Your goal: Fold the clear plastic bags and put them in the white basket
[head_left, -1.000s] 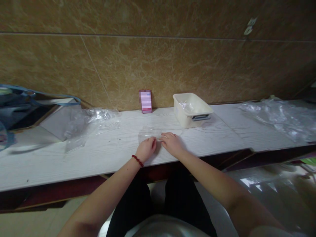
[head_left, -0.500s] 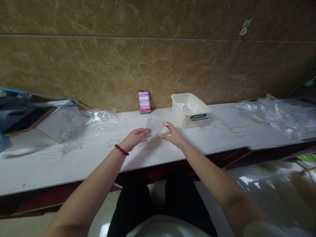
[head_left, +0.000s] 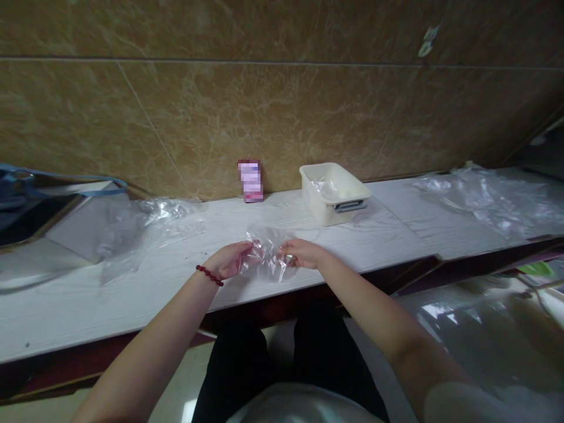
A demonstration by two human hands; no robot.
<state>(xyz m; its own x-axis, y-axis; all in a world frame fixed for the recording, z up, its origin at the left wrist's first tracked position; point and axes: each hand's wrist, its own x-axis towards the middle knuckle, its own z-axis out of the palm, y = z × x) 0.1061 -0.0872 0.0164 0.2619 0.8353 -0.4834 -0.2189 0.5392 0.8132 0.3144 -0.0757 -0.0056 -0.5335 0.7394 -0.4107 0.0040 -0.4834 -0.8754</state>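
Note:
A clear plastic bag point(head_left: 269, 244), crumpled and shiny, is stretched between my two hands just above the white wood-grain table point(head_left: 176, 294). My left hand point(head_left: 230, 259), below a red bead bracelet point(head_left: 209, 275), pinches the bag's left side. On the other side, my right hand point(head_left: 304, 254) grips it with bent fingers. Behind and to the right of the hands stands a cream plastic bin point(head_left: 321, 210) with a grey handle, and some clear plastic point(head_left: 325, 187) lies inside it.
A phone point(head_left: 251, 181) leans against the brown tiled wall point(head_left: 220, 117). Clear plastic bags point(head_left: 167, 211) lie at left beside a white box point(head_left: 74, 235) with a blue strap point(head_left: 83, 192). More clear plastic bags point(head_left: 497, 197) are heaped at right.
My right hand has closed on the bag, where before its fingers were spread beside it. Both hands have come lower and nearer, and the flat bag is now crumpled.

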